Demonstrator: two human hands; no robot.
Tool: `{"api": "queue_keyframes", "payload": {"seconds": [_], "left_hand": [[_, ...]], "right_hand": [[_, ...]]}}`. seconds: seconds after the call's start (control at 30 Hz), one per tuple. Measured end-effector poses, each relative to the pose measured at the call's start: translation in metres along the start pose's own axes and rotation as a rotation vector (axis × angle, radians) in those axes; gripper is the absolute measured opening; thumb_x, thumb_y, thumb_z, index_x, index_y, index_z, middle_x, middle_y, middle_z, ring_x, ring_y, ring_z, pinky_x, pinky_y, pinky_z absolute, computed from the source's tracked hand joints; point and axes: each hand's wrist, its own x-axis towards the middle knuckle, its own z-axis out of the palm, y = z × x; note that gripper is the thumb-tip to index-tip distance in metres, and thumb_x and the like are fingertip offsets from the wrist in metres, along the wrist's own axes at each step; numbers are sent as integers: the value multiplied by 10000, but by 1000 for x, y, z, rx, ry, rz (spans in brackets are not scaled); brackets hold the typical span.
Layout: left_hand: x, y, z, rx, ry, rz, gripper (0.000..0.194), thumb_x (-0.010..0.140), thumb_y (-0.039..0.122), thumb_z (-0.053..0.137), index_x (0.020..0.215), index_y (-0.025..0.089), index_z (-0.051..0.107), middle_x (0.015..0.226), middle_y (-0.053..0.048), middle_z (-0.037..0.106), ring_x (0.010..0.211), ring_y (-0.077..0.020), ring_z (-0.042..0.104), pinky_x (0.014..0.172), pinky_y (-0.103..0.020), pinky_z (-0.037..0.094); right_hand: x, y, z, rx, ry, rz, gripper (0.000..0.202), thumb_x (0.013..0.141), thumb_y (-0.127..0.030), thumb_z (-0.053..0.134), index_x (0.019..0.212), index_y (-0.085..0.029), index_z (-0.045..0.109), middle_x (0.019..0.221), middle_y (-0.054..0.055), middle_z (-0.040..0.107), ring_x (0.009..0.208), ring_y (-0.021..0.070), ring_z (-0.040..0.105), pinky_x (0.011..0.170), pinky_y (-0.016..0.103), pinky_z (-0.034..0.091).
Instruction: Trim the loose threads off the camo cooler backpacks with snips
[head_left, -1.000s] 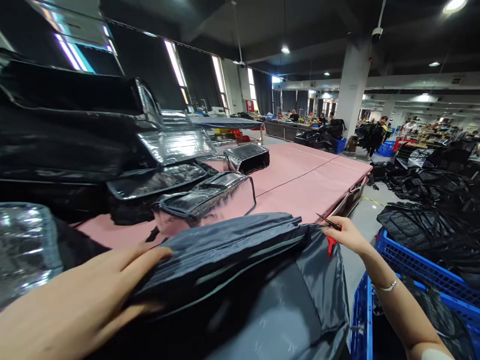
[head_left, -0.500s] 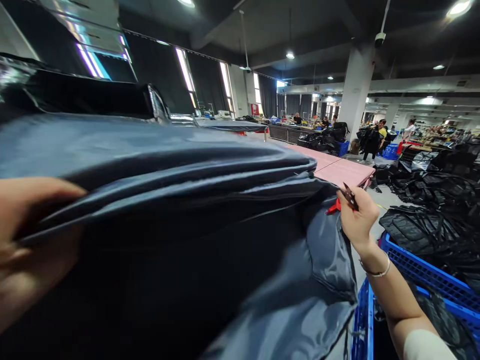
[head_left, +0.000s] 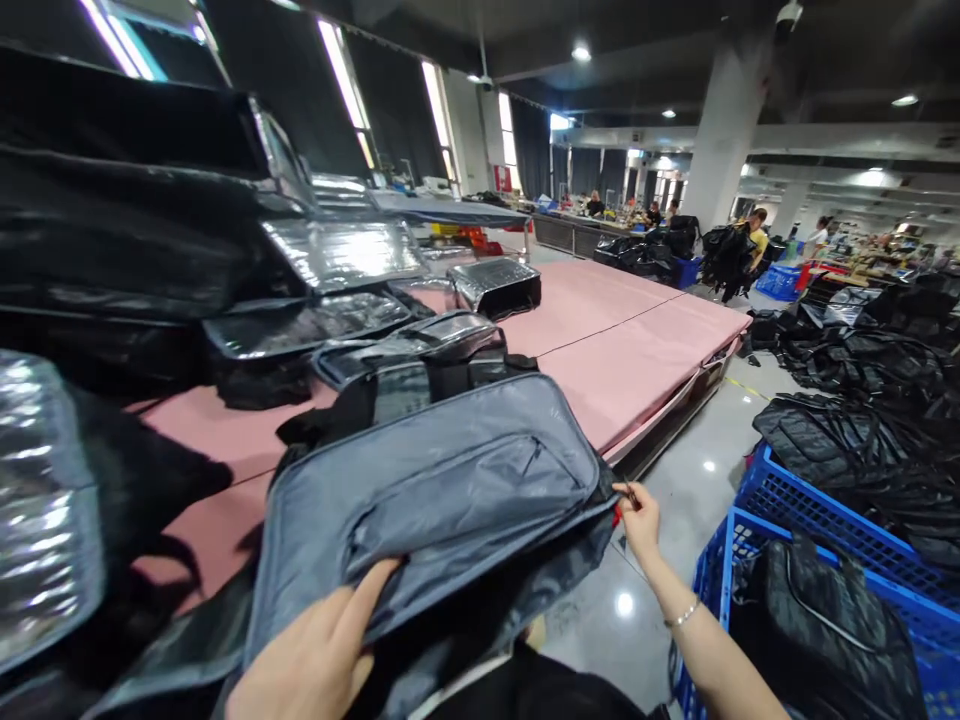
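Observation:
A black bag with a grey-blue lining (head_left: 465, 450) lies opened out in front of me, its piped flap showing an inner pocket slit. My left hand (head_left: 315, 640) is closed on the near edge, thumb on the lining and the other fingers underneath. At the bag's right corner my right hand (head_left: 639, 522) pinches the edge. That same hand holds small dark thread snips (head_left: 631, 497), with something red beside them. The bag's underside is mostly hidden.
The pink table (head_left: 615, 310) carries several black bags with silver linings, including a boxy silver liner (head_left: 495, 285). Blue crates (head_left: 787, 470) full of black bags stand on the floor at right. A person (head_left: 757, 240) carries black bags farther back.
The bag has come down from in front of my view and now lies lower, lining up, exposing the table behind. Both hands have moved lower; the left is farther right.

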Motion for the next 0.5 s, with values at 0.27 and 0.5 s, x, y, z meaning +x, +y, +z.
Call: {"api": "queue_keyframes", "payload": {"seconds": [0.27, 0.5], "left_hand": [[20, 6, -17, 106, -111, -45, 536, 703, 38, 339, 1182, 200, 517, 800, -48, 629, 805, -208, 607, 708, -292, 442], [-13, 18, -8, -29, -92, -133, 477, 742, 76, 359, 1175, 198, 518, 710, -27, 575, 748, -201, 581, 704, -299, 438]], "right_hand": [[6, -29, 10, 10, 23, 10, 335, 741, -303, 482, 1004, -111, 560, 839, 68, 594, 658, 138, 489, 653, 264, 438], [-65, -69, 16, 95, -338, 77, 268, 820, -380, 499, 765, -139, 601, 675, 36, 576, 630, 142, 509, 607, 249, 420]]}}
